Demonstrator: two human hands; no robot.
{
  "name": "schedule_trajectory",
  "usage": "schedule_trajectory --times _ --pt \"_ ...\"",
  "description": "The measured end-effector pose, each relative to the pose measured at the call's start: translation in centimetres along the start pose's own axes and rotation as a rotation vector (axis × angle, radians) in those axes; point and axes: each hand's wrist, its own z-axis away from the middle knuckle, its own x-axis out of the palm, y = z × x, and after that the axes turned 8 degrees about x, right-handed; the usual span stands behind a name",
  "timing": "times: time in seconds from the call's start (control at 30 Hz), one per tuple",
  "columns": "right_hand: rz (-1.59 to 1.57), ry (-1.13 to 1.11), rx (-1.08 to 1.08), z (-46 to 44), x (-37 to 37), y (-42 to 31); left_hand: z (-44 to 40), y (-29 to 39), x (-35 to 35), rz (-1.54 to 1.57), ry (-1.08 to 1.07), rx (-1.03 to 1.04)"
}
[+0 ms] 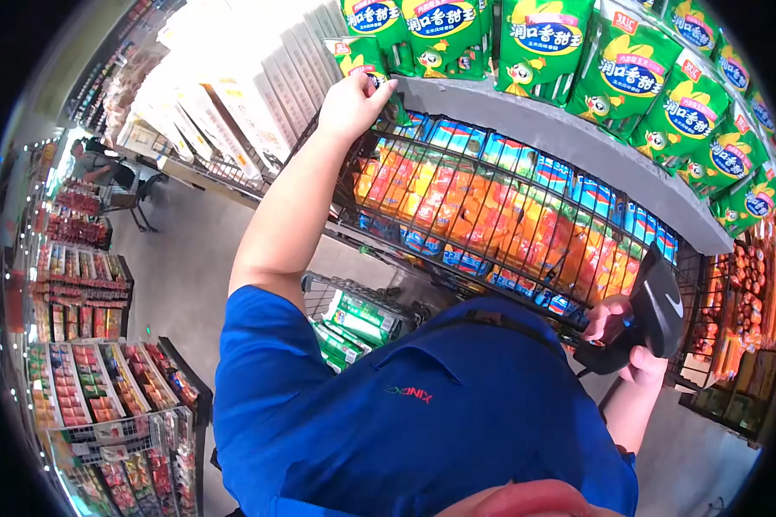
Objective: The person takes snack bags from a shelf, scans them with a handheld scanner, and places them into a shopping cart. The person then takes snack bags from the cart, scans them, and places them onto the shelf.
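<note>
My left hand [353, 105] is raised at the left end of the upper shelf, its fingers curled against the lower part of a small green sausage bag [353, 53]. More green sausage bags [539, 39] stand upright in a row along that shelf. On the right, at waist height, my right hand [645, 366] is closed around a black item with a white swoosh [660, 306]. The item's exact kind is unclear, and it hides part of the palm. Behind it is a black wire basket [500, 185] filled with orange, yellow and blue packets [474, 211].
White packs [259, 95] line the shelf to my left. Below the basket, a cart [323, 297] holds green-and-white packages [358, 317]. Snack racks [112, 388] stand across the aisle floor [168, 284], and a person [95, 164] is farther back. Reddish-orange packs [741, 284] hang at the right.
</note>
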Motion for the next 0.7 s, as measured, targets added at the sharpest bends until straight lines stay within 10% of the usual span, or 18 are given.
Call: schedule_trajectory --times 0.7 --pt "-0.076 0.060 0.039 -0.1 0.5 -0.3 1.8 4.0 -5.0 0.269 0.300 0.018"
